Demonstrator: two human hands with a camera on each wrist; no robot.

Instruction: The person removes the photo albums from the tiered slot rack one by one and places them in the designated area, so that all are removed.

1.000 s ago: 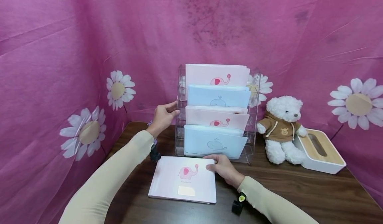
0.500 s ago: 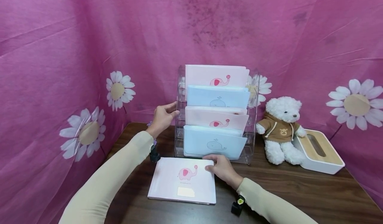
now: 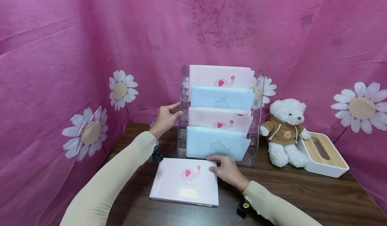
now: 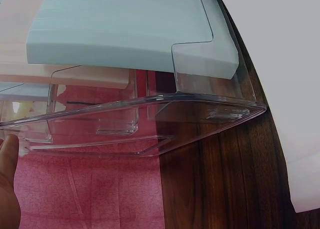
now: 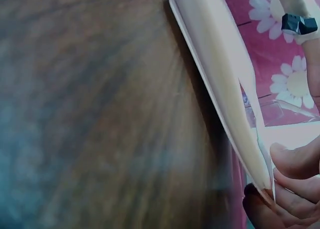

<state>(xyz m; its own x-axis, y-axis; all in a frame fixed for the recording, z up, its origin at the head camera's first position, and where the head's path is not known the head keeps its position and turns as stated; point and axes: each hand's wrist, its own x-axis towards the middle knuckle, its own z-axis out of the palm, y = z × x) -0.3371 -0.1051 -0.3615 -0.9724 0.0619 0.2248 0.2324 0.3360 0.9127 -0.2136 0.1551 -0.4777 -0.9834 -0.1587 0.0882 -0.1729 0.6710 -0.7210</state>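
Note:
A clear tiered rack stands upright on the table, holding pink elephant booklets and blue whale booklets in alternating tiers. My left hand grips the rack's left side panel, thumb at its front edge; part of that hand shows in the left wrist view. In front of the rack a pink elephant booklet lies flat. My right hand pinches its far right corner. In the right wrist view the thumb of my right hand is on the booklet, with fingers under the edge.
Right of the rack, a white teddy bear in a brown hoodie sits against a white tissue box with a wooden lid. A pink cloth printed with daisies hangs behind and beside the wooden table.

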